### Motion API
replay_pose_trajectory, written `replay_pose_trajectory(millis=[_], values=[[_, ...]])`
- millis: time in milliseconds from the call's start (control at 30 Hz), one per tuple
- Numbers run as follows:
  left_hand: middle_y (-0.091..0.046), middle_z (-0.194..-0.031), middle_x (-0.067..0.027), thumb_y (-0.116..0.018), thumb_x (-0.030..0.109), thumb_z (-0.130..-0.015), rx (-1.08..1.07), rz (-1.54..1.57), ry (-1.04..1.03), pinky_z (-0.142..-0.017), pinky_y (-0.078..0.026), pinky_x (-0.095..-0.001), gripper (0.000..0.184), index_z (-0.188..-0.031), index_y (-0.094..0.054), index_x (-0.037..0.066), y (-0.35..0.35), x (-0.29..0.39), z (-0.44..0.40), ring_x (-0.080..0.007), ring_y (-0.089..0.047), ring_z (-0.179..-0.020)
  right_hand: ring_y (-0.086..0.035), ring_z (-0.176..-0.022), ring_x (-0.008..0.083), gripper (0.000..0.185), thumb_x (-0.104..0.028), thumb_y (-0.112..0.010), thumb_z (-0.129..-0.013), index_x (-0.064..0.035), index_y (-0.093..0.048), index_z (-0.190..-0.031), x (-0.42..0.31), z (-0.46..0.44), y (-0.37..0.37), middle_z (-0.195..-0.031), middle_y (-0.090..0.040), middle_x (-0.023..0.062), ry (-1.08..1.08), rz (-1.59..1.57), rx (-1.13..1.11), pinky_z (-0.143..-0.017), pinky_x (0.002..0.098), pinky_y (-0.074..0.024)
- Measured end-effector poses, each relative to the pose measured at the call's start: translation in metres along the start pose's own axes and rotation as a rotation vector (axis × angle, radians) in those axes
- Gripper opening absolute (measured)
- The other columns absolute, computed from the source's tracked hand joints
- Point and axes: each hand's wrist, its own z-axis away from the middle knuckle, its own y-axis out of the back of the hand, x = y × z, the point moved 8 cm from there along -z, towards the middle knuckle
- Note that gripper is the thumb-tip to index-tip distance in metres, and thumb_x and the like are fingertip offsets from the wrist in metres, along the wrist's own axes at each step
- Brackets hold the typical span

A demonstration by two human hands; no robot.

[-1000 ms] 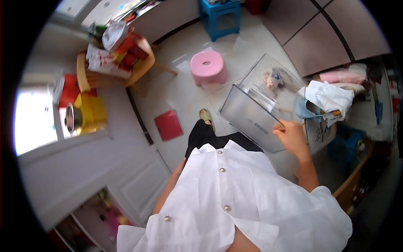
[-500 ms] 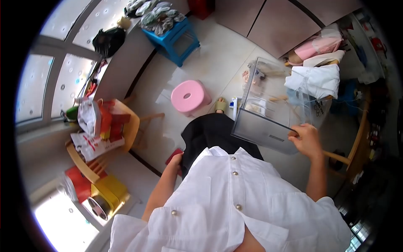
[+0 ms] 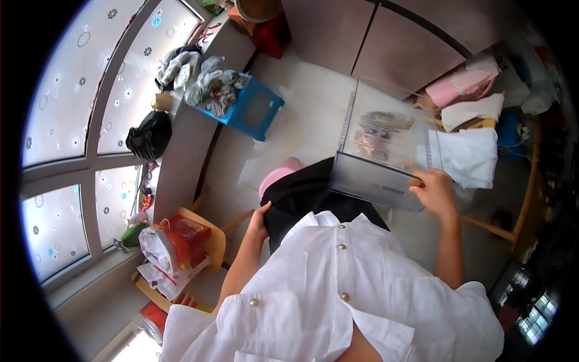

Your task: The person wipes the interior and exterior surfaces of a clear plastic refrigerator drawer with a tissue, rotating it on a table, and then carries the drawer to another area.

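A clear plastic drawer (image 3: 374,181) hangs in front of my body on the right side, its front panel facing me. My right hand (image 3: 435,194) is closed on the drawer's near right corner, fingers over the rim. Dark and brownish items show through the clear plastic; whether they lie inside it or behind it I cannot tell. My left hand (image 3: 259,221) rests on the black clothing (image 3: 295,196) over my thigh, its fingers laid out along the cloth.
A pink stool (image 3: 278,175) is partly hidden behind my leg. Farther off, a blue stool (image 3: 256,108) bears plastic bags. On the left, a wooden chair (image 3: 217,238) holds bags and a red box. White cloth (image 3: 467,158) lies on the right, beside wooden furniture.
My view has shifted, and the pink stool is now mostly covered by my leg. The drawer is still in my right hand. My left hand has come up onto my thigh.
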Motion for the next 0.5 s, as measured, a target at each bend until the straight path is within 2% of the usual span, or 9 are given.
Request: replay_pose_trajectory(millis=[67,167,267,400,433,467,500], values=[[-0.063,-0.116,-0.0178,-0.057,0.023,-0.088,-0.027,0.121,-0.056,-0.098,-0.046,-0.0425,0.04,-0.119,-0.057,-0.002,-0.014,0.029,0.005,-0.0312,-0.061,-0.106,-0.057,-0.066,0.0316,0.019,-0.013,-0.076,-0.064,-0.0073,-0.06,-0.074,-0.004,-0.025,0.016,-0.063,-0.061,0.0076,-0.024,0.006,0.019,-0.062,0.0417,-0.045],[-0.064,-0.113,-0.0186,-0.055,0.021,-0.088,-0.208,0.167,0.048,-0.096,-0.048,-0.0434,0.038,-0.117,-0.057,-0.004,-0.048,0.084,-0.018,-0.0326,-0.062,-0.104,-0.057,-0.065,0.0287,0.016,-0.01,-0.075,-0.063,-0.0049,-0.063,-0.073,-0.006,-0.068,0.029,-0.064,-0.06,0.0098,-0.066,0.006,0.026,-0.061,0.0395,-0.0449],[-0.065,-0.112,-0.0185,-0.054,0.019,-0.089,-0.071,0.061,0.108,-0.091,-0.051,-0.0425,0.035,-0.115,-0.057,-0.004,-0.053,0.148,-0.094,-0.0334,-0.063,-0.099,-0.06,-0.064,0.028,0.016,-0.008,-0.075,-0.063,-0.0041,-0.063,-0.074,0.008,-0.109,0.024,-0.066,-0.062,0.0101,-0.158,-0.009,0.038,-0.061,0.0378,-0.0464],[-0.068,-0.101,-0.0175,-0.058,0.021,-0.089,-0.136,0.073,0.008,-0.086,-0.054,-0.0412,0.029,-0.104,-0.062,-0.003,-0.098,0.284,-0.157,-0.0313,-0.066,-0.091,-0.06,-0.066,0.0299,0.019,-0.013,-0.076,-0.066,-0.0061,-0.061,-0.075,0.031,-0.167,0.001,-0.065,-0.062,0.0089,-0.377,-0.14,0.029,-0.061,0.0395,-0.0454],[-0.069,-0.096,-0.0169,-0.061,0.021,-0.088,-0.123,-0.008,0.085,-0.083,-0.055,-0.041,0.027,-0.1,-0.064,-0.002,-0.12,0.312,-0.142,-0.0306,-0.067,-0.086,-0.061,-0.066,0.0298,0.019,-0.013,-0.076,-0.067,-0.0057,-0.061,-0.076,0.035,-0.177,-0.006,-0.066,-0.063,0.0093,-0.452,-0.18,0.017,-0.061,0.0389,-0.0458],[-0.069,-0.092,-0.0158,-0.062,0.016,-0.086,0.071,-0.102,-0.036,-0.079,-0.056,-0.0386,0.023,-0.099,-0.064,-0.002,-0.119,0.348,-0.148,-0.0284,-0.067,-0.08,-0.062,-0.066,0.0298,0.019,-0.012,-0.076,-0.068,-0.0052,-0.061,-0.076,0.039,-0.192,-0.01,-0.067,-0.064,0.0097,-0.515,-0.217,0.011,-0.062,0.0382,-0.0462],[-0.069,-0.089,-0.0147,-0.061,0.014,-0.084,0.119,-0.297,-0.258,-0.077,-0.055,-0.0375,0.02,-0.097,-0.065,-0.002,-0.145,0.385,-0.141,-0.0265,-0.067,-0.079,-0.063,-0.067,0.0308,0.017,-0.009,-0.075,-0.07,-0.0036,-0.06,-0.077,0.036,-0.208,-0.01,-0.07,-0.066,0.0106,-0.5,-0.2,-0.005,-0.063,0.0369,-0.0471]])
